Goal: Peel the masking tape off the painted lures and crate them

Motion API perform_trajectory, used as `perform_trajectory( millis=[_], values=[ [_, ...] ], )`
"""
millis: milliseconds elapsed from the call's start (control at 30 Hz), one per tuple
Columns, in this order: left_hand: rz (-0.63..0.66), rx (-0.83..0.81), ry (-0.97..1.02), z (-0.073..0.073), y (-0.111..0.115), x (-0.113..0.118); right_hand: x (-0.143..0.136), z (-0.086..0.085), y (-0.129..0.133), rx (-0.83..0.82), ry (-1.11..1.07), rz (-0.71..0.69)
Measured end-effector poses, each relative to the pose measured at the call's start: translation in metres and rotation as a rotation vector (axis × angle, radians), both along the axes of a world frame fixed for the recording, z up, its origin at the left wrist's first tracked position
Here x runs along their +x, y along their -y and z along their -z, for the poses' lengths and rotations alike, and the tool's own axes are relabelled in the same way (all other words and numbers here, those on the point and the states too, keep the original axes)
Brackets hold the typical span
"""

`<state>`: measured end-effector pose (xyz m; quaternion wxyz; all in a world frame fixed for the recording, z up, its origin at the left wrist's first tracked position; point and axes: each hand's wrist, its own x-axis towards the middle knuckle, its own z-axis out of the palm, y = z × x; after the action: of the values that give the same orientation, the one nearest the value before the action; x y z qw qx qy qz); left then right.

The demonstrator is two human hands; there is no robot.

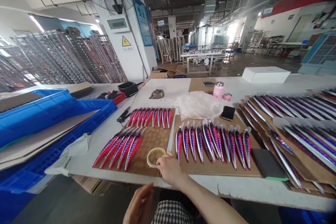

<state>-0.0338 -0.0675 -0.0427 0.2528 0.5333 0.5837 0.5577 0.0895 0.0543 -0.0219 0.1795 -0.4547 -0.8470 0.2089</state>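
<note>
My right hand [169, 168] has its fingers closed on the edge of a roll of tape [149, 159], which is at the cardboard sheet [154, 136] in front of me. On that sheet lie two groups of pink, purple and silver fishing lures [119, 148], side by side. My left hand [139, 204] is below the table edge, near my lap, with its fingers stretched out and nothing visible in it. To the right of the tape, a second cardboard sheet [210, 168] bears a row of similar lures [199, 143] with clear lips.
Blue crates [99, 112] stand at the left. Behind the lures are a clear plastic bag [198, 105], a phone [228, 113], a pink bottle [218, 90] and pliers [124, 114]. Stacked cardboard with more lures [309, 140] and a dark box [269, 164] lie at right.
</note>
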Motion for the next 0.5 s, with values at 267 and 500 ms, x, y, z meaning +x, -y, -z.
perform_trajectory(
  millis=[267,500],
  values=[
    [0.166,0.042,-0.101,-0.021,-0.041,0.015,0.051,-0.023,0.080,-0.466,-0.710,0.269],
    [0.354,0.105,-0.220,-0.040,-0.038,0.048,0.079,-0.012,0.092,-0.315,-0.716,0.355]
  ],
)
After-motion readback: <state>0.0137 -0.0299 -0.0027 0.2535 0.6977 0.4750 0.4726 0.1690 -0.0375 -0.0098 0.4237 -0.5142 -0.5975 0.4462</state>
